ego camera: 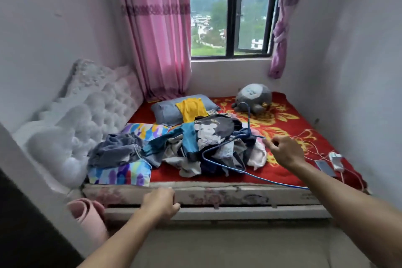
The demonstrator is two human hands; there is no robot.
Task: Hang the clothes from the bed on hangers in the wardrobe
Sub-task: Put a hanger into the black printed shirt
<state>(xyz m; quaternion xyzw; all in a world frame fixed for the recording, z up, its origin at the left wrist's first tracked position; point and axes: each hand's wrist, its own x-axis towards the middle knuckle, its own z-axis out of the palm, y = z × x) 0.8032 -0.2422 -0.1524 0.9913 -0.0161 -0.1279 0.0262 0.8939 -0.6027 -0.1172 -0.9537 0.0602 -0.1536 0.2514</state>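
While we are standing at the edge of the bed [239,193], our left hand [159,203] is hanging low by the mattress, fingers loosely curled and holding nothing. Farther out, our right hand [285,152] is reaching over the bed, and its fingers [270,143] are bunching just beside the blue hanger [249,132]; we cannot tell whether they are pinching it. It is lying atop the clothes pile [206,137], left of those fingers, hook pointing away, one long wire running back under our right forearm.
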